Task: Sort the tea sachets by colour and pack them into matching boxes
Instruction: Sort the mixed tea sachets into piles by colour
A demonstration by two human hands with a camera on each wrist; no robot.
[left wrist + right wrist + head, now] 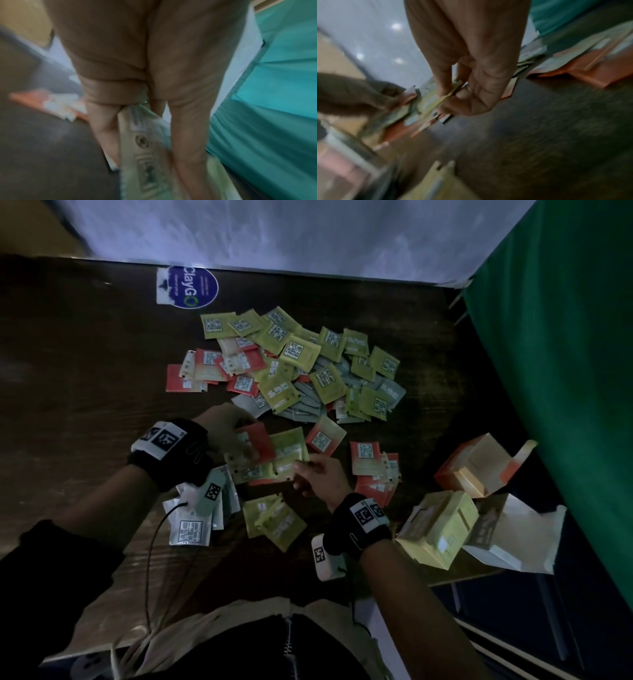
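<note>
A mixed heap of yellow-green, red and grey tea sachets (301, 364) lies mid-table. In front of it my left hand (241, 445) grips a fanned bunch of sachets with a red sachet (260, 441) on top; in the left wrist view its fingers (187, 135) clamp a pale sachet (145, 151). My right hand (301, 472) pinches a yellow-green sachet (289, 446) out of that bunch, thumb and forefinger closed on its edge (449, 93). Open boxes stand at the right: an orange box (476, 467), a yellow box (442, 529) and a pale box (510, 532).
Sorted piles lie near me: grey-white sachets (197, 515), yellow-green sachets (274, 520), red sachets (373, 470). A green curtain (565, 354) closes the right side, a pale wall (274, 231) the back. A round blue sticker (191, 287) is on the dark wooden table (85, 354).
</note>
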